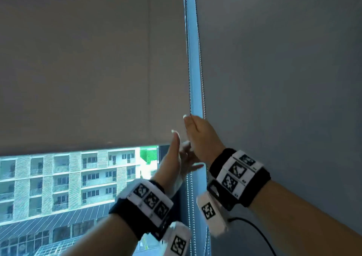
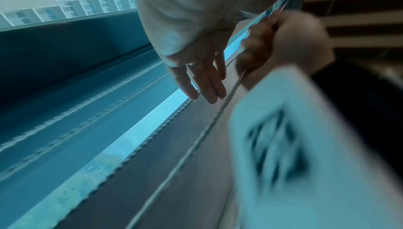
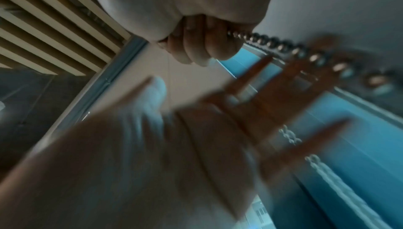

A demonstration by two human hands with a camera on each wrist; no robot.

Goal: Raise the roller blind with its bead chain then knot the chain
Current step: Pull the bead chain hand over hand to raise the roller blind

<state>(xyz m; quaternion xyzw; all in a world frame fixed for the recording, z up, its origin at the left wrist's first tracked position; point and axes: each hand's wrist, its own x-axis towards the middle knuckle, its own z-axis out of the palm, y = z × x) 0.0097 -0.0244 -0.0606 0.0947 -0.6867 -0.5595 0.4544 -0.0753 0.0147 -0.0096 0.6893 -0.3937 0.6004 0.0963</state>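
Our right hand [image 1: 197, 132] curls around the bead chain [image 1: 189, 83] beside the roller blind [image 1: 88, 69], whose hem sits low over the window. Just below, our left hand [image 1: 176, 157] spreads open, fingers straight, holding nothing.

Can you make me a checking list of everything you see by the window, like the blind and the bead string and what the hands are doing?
Surface: nothing seen.
Job's things: roller blind partly down, window showing below; bead chain hangs at its right edge.
Clutter: nothing seen.
Grippers: right hand grips the chain; left hand just below, fingers straight, holding nothing.
Cables: black cable trails from the right wrist camera.
Surroundings: grey wall on the right; apartment building outside.
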